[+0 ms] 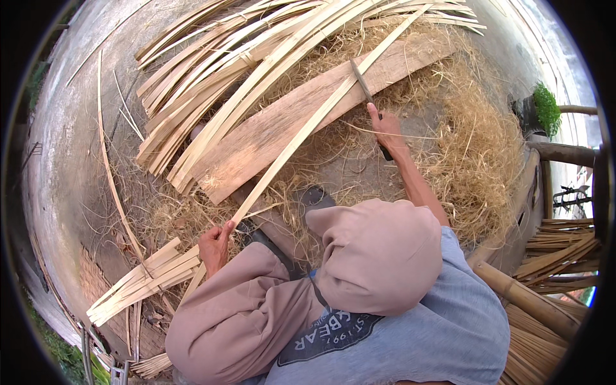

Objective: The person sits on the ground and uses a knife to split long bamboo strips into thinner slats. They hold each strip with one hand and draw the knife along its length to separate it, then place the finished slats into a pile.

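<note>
- Nearest to you, your left hand (215,245) is closed on the lower part of the strip (324,113), just beyond your bent knee (256,269). A short bundle (147,282) of pale pieces lies just to the left of this hand.
- The strip is in front of you, crossing above the board (256,146). Its long axis runs diagonally, from near left to far right, and the far end points away from you, reaching over the ends of the pile (212,96).
- Your right hand (387,130) is gripping the handle of the knife (363,83). The blade lies across the strip; I cannot tell if it is cutting.
- Around the board there are many curled shavings (478,167), so I judge that much scraping is already done. This strip seems to be in the middle of the work. The pile holds many strips, but I cannot tell which are finished and which are left.
- Farther, at right, there is a green plant (547,109).
</note>
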Available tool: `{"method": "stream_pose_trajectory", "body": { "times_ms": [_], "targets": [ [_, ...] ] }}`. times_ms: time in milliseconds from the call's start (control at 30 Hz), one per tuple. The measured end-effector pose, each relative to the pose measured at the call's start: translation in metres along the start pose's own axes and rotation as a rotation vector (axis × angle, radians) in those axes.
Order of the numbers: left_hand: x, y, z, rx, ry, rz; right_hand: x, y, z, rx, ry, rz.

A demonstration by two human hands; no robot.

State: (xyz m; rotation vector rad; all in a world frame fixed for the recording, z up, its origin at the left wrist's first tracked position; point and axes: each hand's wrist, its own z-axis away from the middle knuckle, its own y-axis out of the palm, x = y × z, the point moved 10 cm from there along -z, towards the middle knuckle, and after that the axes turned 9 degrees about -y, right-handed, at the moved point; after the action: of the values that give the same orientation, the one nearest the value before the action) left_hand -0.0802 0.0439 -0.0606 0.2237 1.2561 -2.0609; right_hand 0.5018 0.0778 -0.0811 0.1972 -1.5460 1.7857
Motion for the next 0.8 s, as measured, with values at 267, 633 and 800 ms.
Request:
{"method": "stream_pose_trajectory", "body": {
  "times_ms": [267,633,800],
  "targets": [
    [0.061,-0.05,0.005,0.068,-0.068,0.04,-0.013,-0.004,0.001,-0.135,-0.044,0.076],
    [0.001,-0.017,-0.003,0.205,0.036,-0.045,0.019,0.008,0.029,-0.073,-0.087,-0.145],
    [-0.018,0.014,-0.018,0.015,0.362,0.111,0.034,0.07,0.115,0.234,0.13,-0.875]
  ]
}}
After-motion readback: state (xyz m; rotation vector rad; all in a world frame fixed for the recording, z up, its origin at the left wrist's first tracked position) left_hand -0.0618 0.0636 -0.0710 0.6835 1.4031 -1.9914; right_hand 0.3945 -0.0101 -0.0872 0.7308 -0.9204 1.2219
